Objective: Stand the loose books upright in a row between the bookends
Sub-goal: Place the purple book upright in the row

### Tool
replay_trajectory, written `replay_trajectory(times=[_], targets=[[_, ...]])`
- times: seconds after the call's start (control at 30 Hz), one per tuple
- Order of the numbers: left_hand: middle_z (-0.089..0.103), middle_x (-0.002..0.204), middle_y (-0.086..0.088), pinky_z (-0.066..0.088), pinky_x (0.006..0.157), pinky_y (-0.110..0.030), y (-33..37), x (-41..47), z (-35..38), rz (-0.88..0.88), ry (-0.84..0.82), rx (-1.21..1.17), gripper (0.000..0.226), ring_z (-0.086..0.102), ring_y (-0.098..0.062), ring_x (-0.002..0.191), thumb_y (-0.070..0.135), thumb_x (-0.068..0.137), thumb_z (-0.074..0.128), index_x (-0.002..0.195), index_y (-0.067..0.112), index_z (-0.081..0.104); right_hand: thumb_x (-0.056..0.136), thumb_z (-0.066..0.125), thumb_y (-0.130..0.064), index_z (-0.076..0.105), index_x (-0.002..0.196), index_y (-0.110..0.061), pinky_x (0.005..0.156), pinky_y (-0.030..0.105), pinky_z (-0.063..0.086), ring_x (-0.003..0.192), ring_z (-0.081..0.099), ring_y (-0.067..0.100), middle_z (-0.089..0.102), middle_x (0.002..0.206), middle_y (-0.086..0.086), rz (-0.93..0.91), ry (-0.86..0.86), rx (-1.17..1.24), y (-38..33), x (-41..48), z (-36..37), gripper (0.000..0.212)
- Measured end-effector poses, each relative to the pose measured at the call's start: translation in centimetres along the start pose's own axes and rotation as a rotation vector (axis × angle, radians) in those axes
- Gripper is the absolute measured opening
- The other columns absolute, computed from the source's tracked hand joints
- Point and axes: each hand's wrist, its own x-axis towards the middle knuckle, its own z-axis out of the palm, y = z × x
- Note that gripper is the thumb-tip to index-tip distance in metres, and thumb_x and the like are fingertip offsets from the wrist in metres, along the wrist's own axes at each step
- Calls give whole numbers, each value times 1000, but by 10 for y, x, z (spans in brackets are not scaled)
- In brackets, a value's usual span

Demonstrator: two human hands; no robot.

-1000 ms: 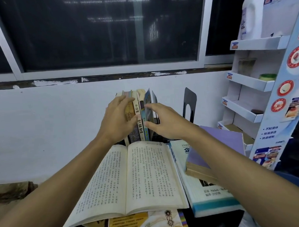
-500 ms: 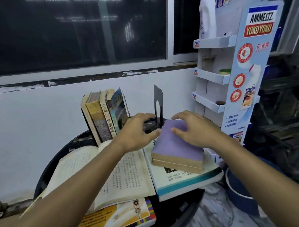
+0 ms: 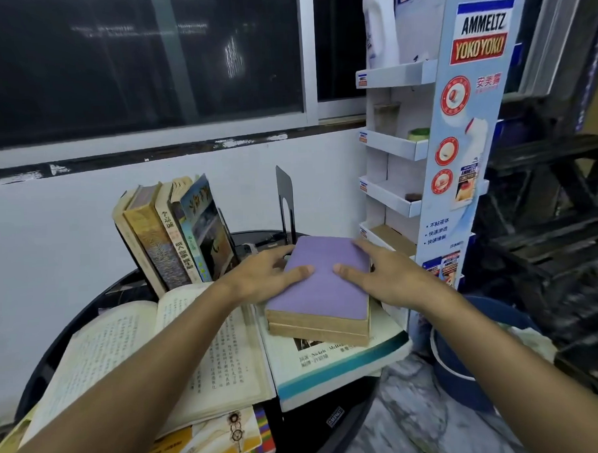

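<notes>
Left hand (image 3: 269,274) and right hand (image 3: 378,274) clasp one purple book (image 3: 322,280), fingers curled over its sides; five upright books (image 3: 174,238) lean near the table's (image 3: 66,334) back edge.

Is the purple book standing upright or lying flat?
Lying flat. The purple book rests cover up on a larger white book, with the left hand and the right hand gripping its two sides.

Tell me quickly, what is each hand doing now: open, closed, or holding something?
Left hand: grips the purple book at its left edge, thumb on the cover.
Right hand: grips the same book at its right edge, thumb on the cover.
</notes>
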Motion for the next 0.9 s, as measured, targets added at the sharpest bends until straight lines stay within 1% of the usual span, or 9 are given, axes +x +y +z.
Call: replay_trajectory(times=[0.1, 0.2, 0.33, 0.43, 0.5, 0.6, 0.7, 0.77, 0.9], targets=[[63, 132, 20, 50, 94, -14, 0, 1, 1, 17, -1, -169, 57, 58, 11, 114, 51, 93, 66, 145, 37, 51, 93, 59, -60, 30, 157, -29, 94, 23, 37, 132, 50, 16, 49, 151, -7, -23, 41, 100, 1, 0, 4, 77], [66, 129, 18, 54, 84, -13, -1, -4, 3, 31, 6, -322, 54, 66, 6, 108, 41, 93, 70, 143, 33, 54, 89, 65, -59, 30, 158, -28, 99, 26, 44, 127, 54, 14, 52, 148, -8, -38, 96, 174, 0, 0, 8, 84], [68, 128, 16, 54, 83, -14, -2, -13, 4, 111, 96, -444, 48, 65, 7, 108, 28, 94, 71, 141, 29, 57, 87, 72, -53, 31, 158, -29, 90, 23, 41, 116, 52, 8, 54, 137, -11, -87, 162, 218, -8, -1, 7, 85], [70, 126, 11, 59, 92, -32, -4, -18, 3, 150, 177, -544, 53, 69, -7, 112, 24, 93, 72, 143, 29, 55, 85, 74, -52, 30, 158, -32, 94, 23, 38, 128, 49, 12, 51, 144, -7, -149, 229, 156, -18, -1, 1, 88], [70, 126, 8, 60, 91, -39, -4, -21, -1, 179, 248, -604, 58, 70, -14, 111, 21, 92, 73, 145, 30, 52, 86, 75, -49, 24, 159, -35, 89, 20, 35, 119, 45, 5, 48, 146, -8, -197, 235, 134, -28, -1, -4, 90], [70, 128, 0, 62, 87, -41, -4, -26, -10, 223, 338, -640, 69, 71, -17, 111, 16, 91, 73, 152, 27, 44, 85, 78, -44, 18, 159, -43, 84, 19, 38, 111, 46, 2, 47, 137, -16, -286, 235, 146, -40, 3, -11, 95], [58, 143, -2, 61, 88, -45, -8, -33, -16, 257, 443, -632, 76, 67, -18, 118, 18, 88, 77, 154, 27, 41, 85, 81, -34, 17, 157, -50, 80, 9, 41, 115, 42, -6, 38, 135, -27, -376, 231, 209, -48, 13, -11, 98], [46, 151, 6, 60, 92, -44, -10, -38, -16, 284, 537, -603, 77, 62, -16, 124, 16, 85, 79, 153, 28, 44, 86, 81, -31, 14, 155, -56, 89, 10, 40, 118, 37, -10, 32, 137, -31, -433, 222, 223, -53, 19, -9, 99], [40, 150, 12, 57, 97, -33, -10, -50, -13, 345, 661, -543, 75, 53, -16, 134, 10, 86, 77, 152, 26, 44, 87, 80, -26, 12, 154, -57, 88, -5, 31, 116, 31, -36, 23, 136, -52, -528, 174, 261, -54, 27, -4, 101]])
